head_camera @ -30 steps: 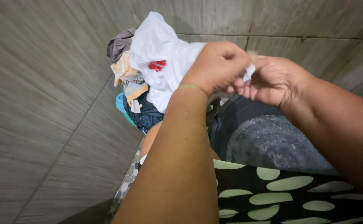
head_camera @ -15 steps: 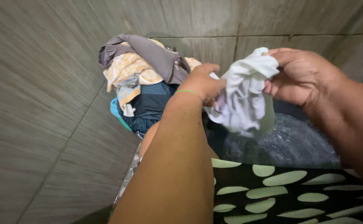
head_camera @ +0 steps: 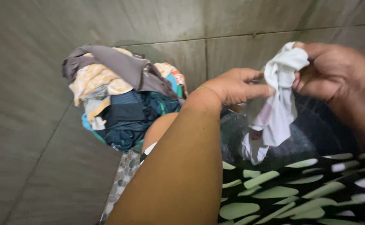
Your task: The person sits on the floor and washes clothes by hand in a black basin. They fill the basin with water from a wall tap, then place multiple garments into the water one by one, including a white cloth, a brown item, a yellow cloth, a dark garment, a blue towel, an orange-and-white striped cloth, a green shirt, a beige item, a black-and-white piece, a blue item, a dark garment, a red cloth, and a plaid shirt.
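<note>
Two hands work close under the head camera, against a wall of large grey-green tiles [head_camera: 32, 137] with thin dark joints that fills the whole left and top of the view; no bench or table shows, only this tiled surface and, low at the right, a dark wet-looking basin or tub [head_camera: 316, 133] whose shape is too blurred to tell further.

Both hands share a wet white cloth [head_camera: 279, 106]. Its bunched top sits pinched in the right hand [head_camera: 332, 73], whose fingers are curled shut around the wad near the upper right corner. From there the cloth hangs down in a twisted strip over the dark basin, with a faint pinkish patch partway down. At the cloth's left edge the left hand [head_camera: 236, 85] is half closed, fingers stretched flat and thumb under; whether it really grips the fabric cannot be told through the blur. A thin green band circles that wrist.

Left of the forearm, a pile of clothes [head_camera: 120, 100] leans on the tiled wall: a grey-brown garment on top, pale yellow patterned cloth beneath it, dark blue and teal pieces lower.

Black fabric with pale green oval spots [head_camera: 282, 196] covers the lower right.
</note>
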